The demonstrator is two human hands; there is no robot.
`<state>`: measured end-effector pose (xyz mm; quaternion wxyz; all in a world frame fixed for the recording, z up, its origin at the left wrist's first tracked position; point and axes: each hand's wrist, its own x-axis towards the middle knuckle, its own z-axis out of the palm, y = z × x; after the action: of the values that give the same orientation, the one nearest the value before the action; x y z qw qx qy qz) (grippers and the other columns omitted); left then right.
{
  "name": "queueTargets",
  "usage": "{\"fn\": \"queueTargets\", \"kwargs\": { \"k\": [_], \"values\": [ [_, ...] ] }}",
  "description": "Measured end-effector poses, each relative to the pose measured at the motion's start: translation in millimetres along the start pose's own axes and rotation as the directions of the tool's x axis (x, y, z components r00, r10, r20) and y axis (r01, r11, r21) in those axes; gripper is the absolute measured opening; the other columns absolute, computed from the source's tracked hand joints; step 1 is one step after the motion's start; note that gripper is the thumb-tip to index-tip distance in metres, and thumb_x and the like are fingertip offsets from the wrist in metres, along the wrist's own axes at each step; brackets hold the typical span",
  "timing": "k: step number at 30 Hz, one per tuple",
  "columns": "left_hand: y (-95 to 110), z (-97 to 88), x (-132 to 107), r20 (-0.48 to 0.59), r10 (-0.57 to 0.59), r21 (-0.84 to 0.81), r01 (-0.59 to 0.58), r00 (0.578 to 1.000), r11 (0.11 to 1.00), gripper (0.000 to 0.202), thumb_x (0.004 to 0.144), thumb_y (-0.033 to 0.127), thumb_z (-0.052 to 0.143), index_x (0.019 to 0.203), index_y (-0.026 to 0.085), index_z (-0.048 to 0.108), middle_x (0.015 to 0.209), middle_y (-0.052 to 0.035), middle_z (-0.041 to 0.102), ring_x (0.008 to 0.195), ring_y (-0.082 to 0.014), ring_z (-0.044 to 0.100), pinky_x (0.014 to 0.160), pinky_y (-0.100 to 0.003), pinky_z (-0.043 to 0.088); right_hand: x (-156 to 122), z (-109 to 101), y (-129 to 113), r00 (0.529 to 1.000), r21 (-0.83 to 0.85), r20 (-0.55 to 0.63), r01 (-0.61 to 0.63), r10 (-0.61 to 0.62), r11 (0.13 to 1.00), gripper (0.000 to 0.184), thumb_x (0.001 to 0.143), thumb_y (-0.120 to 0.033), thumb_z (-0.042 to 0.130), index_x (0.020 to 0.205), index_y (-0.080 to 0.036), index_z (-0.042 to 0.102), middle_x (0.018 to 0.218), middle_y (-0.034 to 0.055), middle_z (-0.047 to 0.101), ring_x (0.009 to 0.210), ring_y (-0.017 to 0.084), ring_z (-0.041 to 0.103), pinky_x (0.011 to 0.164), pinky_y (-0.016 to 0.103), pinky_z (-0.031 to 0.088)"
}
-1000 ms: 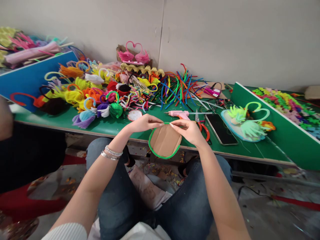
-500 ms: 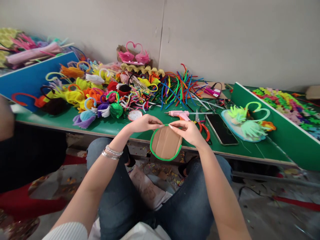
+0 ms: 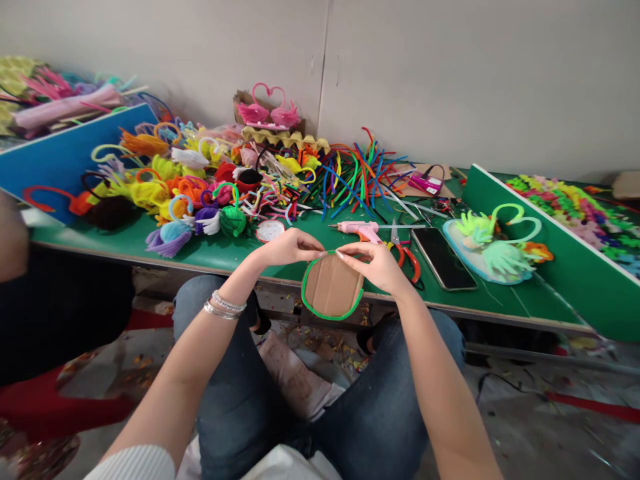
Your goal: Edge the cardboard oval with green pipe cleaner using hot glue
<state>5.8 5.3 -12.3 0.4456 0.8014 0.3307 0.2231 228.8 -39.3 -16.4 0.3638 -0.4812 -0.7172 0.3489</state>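
A rounded cardboard piece, edged with green pipe cleaner, hangs over the table's front edge between my hands. My left hand pinches its upper rim at the left, thumb against fingers. Close beside it, my right hand is closed on the upper right part of the same rim, and its fingers hide some of the edging. Just beyond lies a pink hot glue gun with a glue stick at its rear. Red-handled scissors and a black phone rest to the right.
Pipe-cleaner swans crowd the left of the green table. Loose pipe cleaners lie at the back. A finished swan pair stands near the green divider. A blue panel borders the left, where another person's arm shows.
The cardboard piece has shifted very slightly to the right, and its top edge sits a touch lower. Both hands keep their pinch on its rim.
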Motion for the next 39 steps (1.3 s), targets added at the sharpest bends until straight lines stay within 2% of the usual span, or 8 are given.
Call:
{"fn": "queueTargets", "kwargs": {
  "k": [7,18,25,31,39],
  "values": [
    [1,0.6,0,-0.031,-0.015,0.021,0.016,0.999,1.000,0.033,0.075,0.038,0.062,0.089,0.010,0.072,0.077,-0.0055,0.071,0.063,-0.0109,0.057,0.057,-0.020,0.043,0,1,0,1.000,0.023,0.003,-0.021,0.021,1.000,0.023,0.074,-0.038,0.066,0.087,-0.020,0.073,0.091,0.0060,0.073,0.088,0.022,0.067,0.081,0.038,0.055],
    [5,-0.6,-1,-0.064,0.007,0.026,-0.005,0.998,1.000,0.034,0.076,0.040,0.061,0.089,0.010,0.073,0.079,-0.0066,0.072,0.063,-0.0107,0.058,0.057,-0.020,0.044,2,-2,4,0.996,0.159,0.045,-0.086,0.080,0.984,0.031,0.073,-0.045,0.068,0.092,-0.021,0.073,0.097,0.0066,0.073,0.094,0.023,0.066,0.085,0.040,0.053],
    [5,0.1,-2,-0.062,0.006,0.024,-0.005,0.998,1.000,0.032,0.075,0.038,0.062,0.088,0.011,0.073,0.080,-0.0070,0.073,0.064,-0.0117,0.059,0.058,-0.021,0.045,4,0,8,0.995,0.148,0.044,-0.094,0.089,0.984,0.032,0.071,-0.047,0.069,0.090,-0.021,0.074,0.094,0.0069,0.072,0.091,0.022,0.066,0.083,0.039,0.054],
    [6,1.7,-2,-0.050,0.009,0.028,-0.007,0.999,1.000,0.028,0.075,0.034,0.063,0.088,0.012,0.074,0.081,-0.0062,0.073,0.065,-0.0119,0.060,0.058,-0.020,0.045,5,-1,9,0.986,0.179,0.083,-0.157,0.144,0.971,0.036,0.066,-0.049,0.072,0.086,-0.019,0.074,0.092,0.0071,0.072,0.088,0.022,0.067,0.083,0.039,0.054],
    [3,9.2,0,-0.039,0.002,0.035,-0.001,0.999,0.999,0.030,0.076,0.037,0.062,0.087,0.011,0.074,0.080,-0.0062,0.073,0.065,-0.0120,0.060,0.058,-0.020,0.044,4,-3,11,0.985,0.154,0.064,-0.169,0.161,0.973,0.032,0.064,-0.043,0.074,0.083,-0.017,0.072,0.088,0.0078,0.072,0.085,0.021,0.067,0.084,0.039,0.053]
  ]
}}
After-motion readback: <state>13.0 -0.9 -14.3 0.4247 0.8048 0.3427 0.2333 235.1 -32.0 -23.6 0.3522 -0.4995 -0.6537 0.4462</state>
